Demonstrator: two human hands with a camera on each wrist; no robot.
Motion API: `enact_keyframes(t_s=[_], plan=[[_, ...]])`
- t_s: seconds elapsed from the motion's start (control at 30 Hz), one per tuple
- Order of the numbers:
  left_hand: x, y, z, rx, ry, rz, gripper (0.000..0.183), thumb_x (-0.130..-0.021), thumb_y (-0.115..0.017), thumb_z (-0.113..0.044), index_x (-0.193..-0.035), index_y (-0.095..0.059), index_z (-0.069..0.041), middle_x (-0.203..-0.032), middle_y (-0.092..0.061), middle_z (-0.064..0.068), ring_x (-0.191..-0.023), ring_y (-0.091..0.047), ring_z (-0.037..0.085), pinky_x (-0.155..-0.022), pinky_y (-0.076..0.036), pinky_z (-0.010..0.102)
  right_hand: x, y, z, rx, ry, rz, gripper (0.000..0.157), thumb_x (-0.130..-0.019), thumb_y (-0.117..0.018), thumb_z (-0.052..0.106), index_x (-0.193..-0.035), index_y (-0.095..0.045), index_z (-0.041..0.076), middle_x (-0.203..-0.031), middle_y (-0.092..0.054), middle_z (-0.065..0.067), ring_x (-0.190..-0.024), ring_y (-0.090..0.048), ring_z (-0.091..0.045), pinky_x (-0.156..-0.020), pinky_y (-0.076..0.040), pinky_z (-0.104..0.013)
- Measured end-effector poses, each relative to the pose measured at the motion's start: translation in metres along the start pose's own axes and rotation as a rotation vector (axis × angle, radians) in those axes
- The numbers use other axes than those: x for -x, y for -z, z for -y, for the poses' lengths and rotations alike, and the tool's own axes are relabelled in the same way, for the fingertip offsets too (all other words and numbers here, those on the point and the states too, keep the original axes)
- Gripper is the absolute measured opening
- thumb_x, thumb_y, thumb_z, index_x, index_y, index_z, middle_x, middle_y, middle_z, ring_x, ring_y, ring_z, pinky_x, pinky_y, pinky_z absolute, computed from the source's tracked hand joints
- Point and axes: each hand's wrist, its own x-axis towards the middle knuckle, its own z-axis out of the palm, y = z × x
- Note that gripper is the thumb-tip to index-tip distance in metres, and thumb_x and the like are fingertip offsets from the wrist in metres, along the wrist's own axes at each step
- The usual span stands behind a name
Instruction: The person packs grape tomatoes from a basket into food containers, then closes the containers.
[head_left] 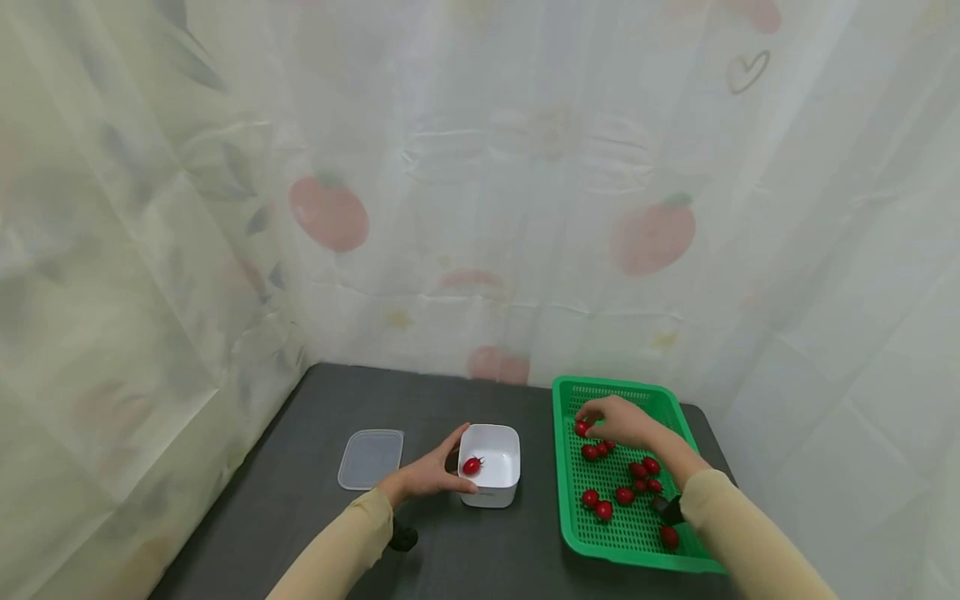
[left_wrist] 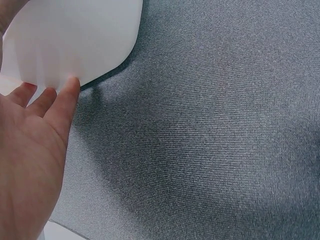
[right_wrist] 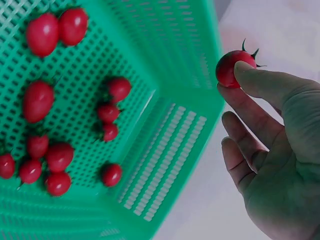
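On the dark table stands a square white plastic container [head_left: 491, 497], one cherry tomato [head_left: 472, 466] lying inside. My left hand [head_left: 429, 475] holds it from the left, thumb at the near side and fingers round the far side; the left wrist view shows fingertips [left_wrist: 71, 86] against its wall. To the right is a green mesh basket [head_left: 564, 510] with several cherry tomatoes [right_wrist: 38, 101] spread over its floor. Above the basket, my right hand [head_left: 618, 421] pinches a cherry tomato [right_wrist: 227, 70] with a green stem between thumb and forefinger, the other fingers loosely bent.
A translucent lid [head_left: 371, 460] lies flat on the table [head_left: 300, 508], left of the container. A pale printed curtain [head_left: 480, 208] hangs behind the table and along both sides. Black wrist straps show at both sleeves [head_left: 330, 546].
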Motion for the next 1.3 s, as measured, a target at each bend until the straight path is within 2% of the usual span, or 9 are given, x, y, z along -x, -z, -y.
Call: enact_keyframes(t_s=[0.17,0.43,0.67,0.83,0.97,1.3], plan=[[0.001,0.0,0.0,0.006,0.006,0.005,0.11,-0.089,-0.082,-0.027,-0.166,-0.003,-0.025,-0.167,-0.019,0.016,-0.149,-0.027,0.037,-0.116,-0.03,0.058,-0.01,-0.005,0.013,-0.003,0.033,0.012,0.026,-0.098,-0.071,0.014,-0.123,-0.072,0.011,-0.117,-0.071,-0.001,-0.115,-0.064,-0.028,-0.094,-0.052,-0.049],[0.001,-0.001,-0.001,0.014,0.0,0.01,0.111,-0.089,-0.082,-0.024,-0.166,-0.001,-0.019,-0.166,-0.02,0.017,-0.148,-0.029,0.038,-0.115,-0.031,0.058,-0.025,-0.014,0.03,0.009,0.049,0.035,0.026,-0.098,-0.07,0.014,-0.124,-0.073,0.018,-0.118,-0.071,0.003,-0.114,-0.064,-0.025,-0.092,-0.053,-0.045],[0.001,-0.001,-0.001,0.004,0.002,0.007,0.111,-0.089,-0.082,-0.025,-0.166,-0.002,-0.022,-0.167,-0.019,0.017,-0.149,-0.028,0.038,-0.115,-0.031,0.059,-0.038,-0.022,0.042,-0.001,0.102,0.062,0.027,-0.097,-0.071,0.01,-0.123,-0.072,0.015,-0.113,-0.072,0.001,-0.11,-0.065,-0.027,-0.089,-0.054,-0.044],[0.001,0.0,-0.001,0.003,-0.003,0.008,0.112,-0.089,-0.082,-0.026,-0.166,-0.001,-0.018,-0.167,-0.019,0.017,-0.149,-0.027,0.038,-0.116,-0.03,0.059,-0.047,-0.03,0.05,0.002,0.108,0.077,0.026,-0.097,-0.071,0.01,-0.122,-0.073,0.016,-0.108,-0.072,0.004,-0.103,-0.066,-0.018,-0.085,-0.054,-0.04],[0.0,0.0,0.0,0.015,0.003,0.008,0.111,-0.089,-0.082,-0.026,-0.166,-0.002,-0.022,-0.167,-0.017,0.017,-0.15,-0.025,0.038,-0.116,-0.03,0.058,-0.055,-0.039,0.056,0.008,0.099,0.093,0.024,-0.096,-0.073,0.012,-0.12,-0.074,0.016,-0.105,-0.072,0.008,-0.096,-0.066,-0.011,-0.082,-0.055,-0.036],[-0.001,0.0,-0.001,-0.003,0.022,-0.001,0.112,-0.089,-0.082,-0.028,-0.166,-0.001,-0.02,-0.168,-0.017,0.016,-0.151,-0.023,0.037,-0.116,-0.027,0.062,-0.072,-0.057,0.065,0.043,0.14,0.134,0.025,-0.095,-0.072,0.01,-0.118,-0.076,0.018,-0.105,-0.073,0.01,-0.096,-0.066,-0.008,-0.081,-0.055,-0.029]])
